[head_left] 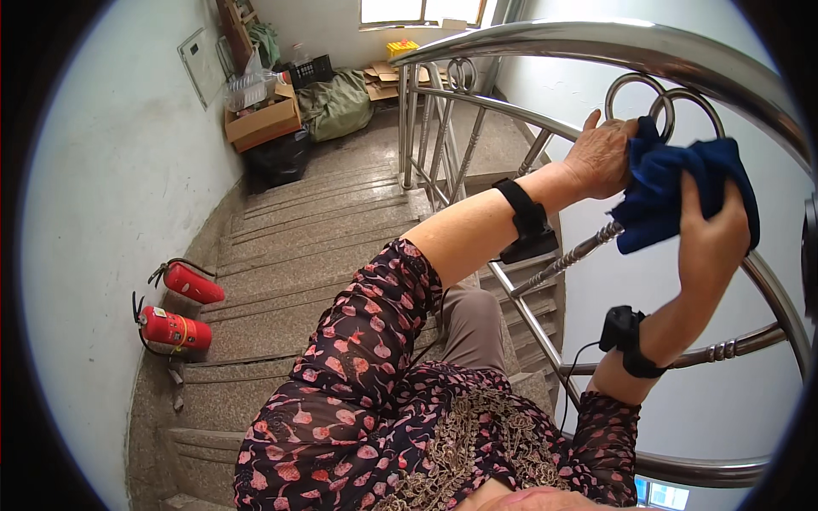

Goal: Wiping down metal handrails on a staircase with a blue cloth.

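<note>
A dark blue cloth [660,183] is bunched over the metal railing, just beneath a pair of steel rings [635,85] under the handrail. My left hand [601,157] is closed at the cloth's left edge, thumb pointing up; its fingertips are hidden behind the fabric. From the right, my right hand [714,234] grips the cloth, with two fingers visible across its front. A twisted steel baluster [579,251] runs down and left from below the cloth. The polished handrail [665,44] curves above both hands.
Stone stairs [298,247] descend ahead on my left. Two red fire extinguishers [175,330] stand by the left wall. On the landing lie a cardboard box [264,126] with bottles, a green sack [336,106], a black bag [277,157] and flattened cardboard [383,78].
</note>
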`<state>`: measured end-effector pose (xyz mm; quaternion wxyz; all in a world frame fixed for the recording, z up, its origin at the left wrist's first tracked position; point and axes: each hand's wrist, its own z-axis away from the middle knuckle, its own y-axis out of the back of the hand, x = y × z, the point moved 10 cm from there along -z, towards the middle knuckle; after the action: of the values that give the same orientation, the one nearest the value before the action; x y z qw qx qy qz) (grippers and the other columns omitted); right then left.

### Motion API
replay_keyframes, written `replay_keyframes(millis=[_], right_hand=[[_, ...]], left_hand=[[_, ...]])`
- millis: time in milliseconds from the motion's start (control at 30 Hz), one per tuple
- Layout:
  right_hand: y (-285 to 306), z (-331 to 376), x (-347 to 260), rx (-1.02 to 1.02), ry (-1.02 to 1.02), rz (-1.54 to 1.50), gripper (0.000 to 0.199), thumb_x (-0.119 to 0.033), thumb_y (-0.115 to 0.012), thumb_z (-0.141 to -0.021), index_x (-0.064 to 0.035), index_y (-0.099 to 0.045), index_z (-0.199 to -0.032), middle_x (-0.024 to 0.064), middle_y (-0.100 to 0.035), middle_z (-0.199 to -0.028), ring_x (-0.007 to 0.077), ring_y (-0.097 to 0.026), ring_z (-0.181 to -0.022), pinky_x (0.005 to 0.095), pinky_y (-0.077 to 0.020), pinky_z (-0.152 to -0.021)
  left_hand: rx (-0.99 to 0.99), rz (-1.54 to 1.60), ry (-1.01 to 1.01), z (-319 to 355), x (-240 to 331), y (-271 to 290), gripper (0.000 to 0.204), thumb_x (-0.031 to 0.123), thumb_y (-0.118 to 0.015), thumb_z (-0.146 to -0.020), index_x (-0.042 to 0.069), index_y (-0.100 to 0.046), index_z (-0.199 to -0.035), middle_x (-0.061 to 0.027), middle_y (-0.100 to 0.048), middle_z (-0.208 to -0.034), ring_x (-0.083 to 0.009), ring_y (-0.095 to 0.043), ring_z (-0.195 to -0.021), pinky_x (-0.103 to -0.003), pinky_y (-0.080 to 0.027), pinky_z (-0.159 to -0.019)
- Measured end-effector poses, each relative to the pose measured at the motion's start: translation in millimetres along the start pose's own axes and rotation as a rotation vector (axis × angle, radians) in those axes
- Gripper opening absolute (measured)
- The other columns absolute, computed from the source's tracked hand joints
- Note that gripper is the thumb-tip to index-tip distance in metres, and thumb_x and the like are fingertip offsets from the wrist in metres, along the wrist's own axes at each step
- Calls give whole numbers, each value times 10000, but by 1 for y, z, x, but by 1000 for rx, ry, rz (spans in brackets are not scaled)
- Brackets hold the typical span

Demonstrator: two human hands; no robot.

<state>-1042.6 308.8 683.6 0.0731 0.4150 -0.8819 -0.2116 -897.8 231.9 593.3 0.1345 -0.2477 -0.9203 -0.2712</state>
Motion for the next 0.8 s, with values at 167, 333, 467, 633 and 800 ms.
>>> replay_keyframes(millis=[167, 333, 467, 633, 800], right_hand=[[3, 7, 23, 52, -79, 89, 439, -303, -685, -852, 66, -621, -1082, 206, -666, -1047, 331, -652, -966, 382, -477, -904], [-25, -15, 48, 71, -145, 138, 500, -349, -638, -885, 77, -567, -1136, 230, -631, -1110, 339, -631, -1009, 390, -464, -925], [-41, -32, 54, 32, -143, 132, 444, -334, -623, -885, 63, -574, -1079, 244, -629, -1077, 385, -603, -1025, 409, -458, -906], [-50, -41, 57, -5, -167, 169, 432, -335, -631, -874, 49, -574, -1064, 242, -634, -1060, 383, -614, -1000, 421, -471, -884], [-47, -37, 54, 25, -143, 271, 417, -350, -637, -868, 29, -581, -1035, 220, -649, -1023, 375, -642, -941, 425, -506, -836]], left_hand=[[-126, -89, 21, -11, -6, -1, 369, 295, -529, -851, -38, -531, -1010, -235, -635, -837, -374, -604, -962, -527, -237, -1077], [-158, -113, 39, -11, -6, 0, 329, 271, -515, -862, -26, -548, -1000, -229, -637, -811, -366, -617, -926, -512, -241, -1079], [-126, -97, 70, -7, -8, -5, 331, 270, -521, -860, -20, -548, -1018, -223, -640, -843, -356, -609, -951, -514, -248, -1077], [24, 86, 87, 1, -9, 3, 313, 251, -559, -802, 7, -517, -993, -199, -618, -907, -345, -566, -992, -461, -375, -946], [67, 98, 75, 2, -6, 0, 310, 227, -573, -765, 17, -492, -977, -196, -605, -888, -350, -565, -954, -448, -408, -858]])
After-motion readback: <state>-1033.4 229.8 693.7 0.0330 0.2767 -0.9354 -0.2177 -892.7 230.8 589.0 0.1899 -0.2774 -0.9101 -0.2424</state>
